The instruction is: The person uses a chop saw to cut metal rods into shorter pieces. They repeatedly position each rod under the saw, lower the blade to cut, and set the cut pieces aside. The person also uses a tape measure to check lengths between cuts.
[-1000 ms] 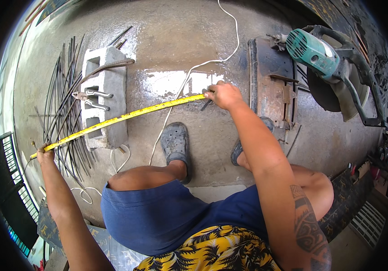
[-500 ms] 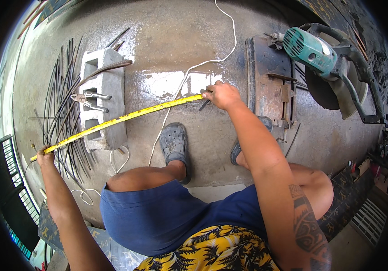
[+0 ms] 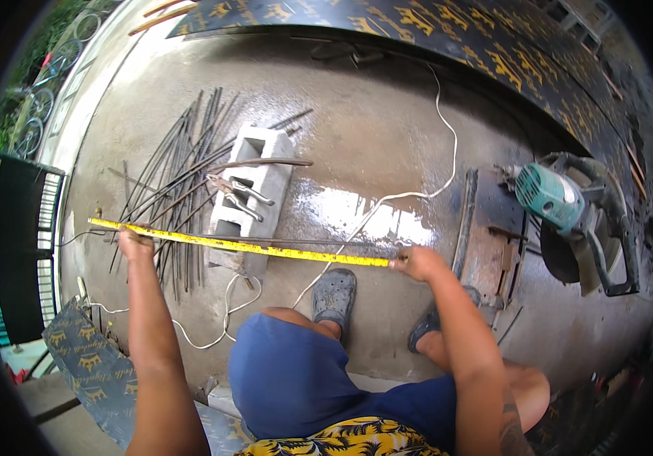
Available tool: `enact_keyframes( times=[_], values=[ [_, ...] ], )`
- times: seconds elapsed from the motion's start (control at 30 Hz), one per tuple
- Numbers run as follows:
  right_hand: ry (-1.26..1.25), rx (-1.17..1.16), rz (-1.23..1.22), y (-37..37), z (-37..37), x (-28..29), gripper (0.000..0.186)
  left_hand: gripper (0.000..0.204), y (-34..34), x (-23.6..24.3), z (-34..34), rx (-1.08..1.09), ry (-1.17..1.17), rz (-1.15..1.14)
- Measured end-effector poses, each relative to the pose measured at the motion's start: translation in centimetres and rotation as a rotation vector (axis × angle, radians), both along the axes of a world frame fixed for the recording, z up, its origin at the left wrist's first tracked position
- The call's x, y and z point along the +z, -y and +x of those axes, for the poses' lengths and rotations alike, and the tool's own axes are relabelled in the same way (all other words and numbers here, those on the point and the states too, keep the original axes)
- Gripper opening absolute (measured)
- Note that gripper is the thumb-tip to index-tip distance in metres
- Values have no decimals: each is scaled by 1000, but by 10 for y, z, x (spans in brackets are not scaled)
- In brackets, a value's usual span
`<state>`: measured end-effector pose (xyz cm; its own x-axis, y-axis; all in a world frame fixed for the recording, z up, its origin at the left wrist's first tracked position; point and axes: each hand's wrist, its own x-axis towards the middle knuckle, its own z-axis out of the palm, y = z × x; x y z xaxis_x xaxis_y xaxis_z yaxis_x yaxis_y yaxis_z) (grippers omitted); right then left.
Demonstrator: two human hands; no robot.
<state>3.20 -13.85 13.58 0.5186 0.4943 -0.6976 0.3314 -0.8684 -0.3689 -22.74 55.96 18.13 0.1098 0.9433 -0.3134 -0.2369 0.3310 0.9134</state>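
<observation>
- Concrete block [image 3: 275, 205]: lying on the floor, hollows facing up; taken as the reference point for all positions below.
- Tape measure [image 3: 303, 252]: a yellow blade stretched across the near end of the block and well past it on both sides. From where I stand, I cannot tell whether it touches the block.
- Left hand [image 3: 136, 242]: left of the block, fingers clamped on the blade, a short length of which projects beyond them.
- Right hand [image 3: 422, 264]: right of the block, fingers pinched on the blade's other end.
- Thin rod [image 3: 326, 242]: runs alongside the blade, past the block's near end towards the right hand; I cannot tell whether either hand grips it.
- Pliers [image 3: 226, 187]: resting on top of the block, handles spread.
- Loose rods [image 3: 182, 169]: heaped on the floor, left of the block.
- White cord [image 3: 396, 196]: winding over the floor, right of the block.
- Cut-off saw [image 3: 550, 199]: teal motor housing, well to the block's right.
</observation>
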Motion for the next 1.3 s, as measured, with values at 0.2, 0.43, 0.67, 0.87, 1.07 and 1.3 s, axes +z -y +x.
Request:
enact_keyframes(
  times=[0.2,0.43,0.67,0.87,1.07,1.3],
  values=[
    [-130,20,149,-21,-35,7,63,58,101,21,37,-70,240,-12],
    [-239,-210,176,-1,-72,17,58,47,147,24,35,-44,-36,-199],
    [-293,-455,317,-7,-88,14,56,27,167,15,28,-1,38,-162],
    [-299,-531,371,-18,-78,19,42,33,183,66,3,78,187,-67],
    [-244,-647,417,15,-72,20,36,45,92,132,-89,218,386,23],
    [-210,-738,362,44,-75,4,37,16,-49,115,-148,504,398,-10]
  ],
)
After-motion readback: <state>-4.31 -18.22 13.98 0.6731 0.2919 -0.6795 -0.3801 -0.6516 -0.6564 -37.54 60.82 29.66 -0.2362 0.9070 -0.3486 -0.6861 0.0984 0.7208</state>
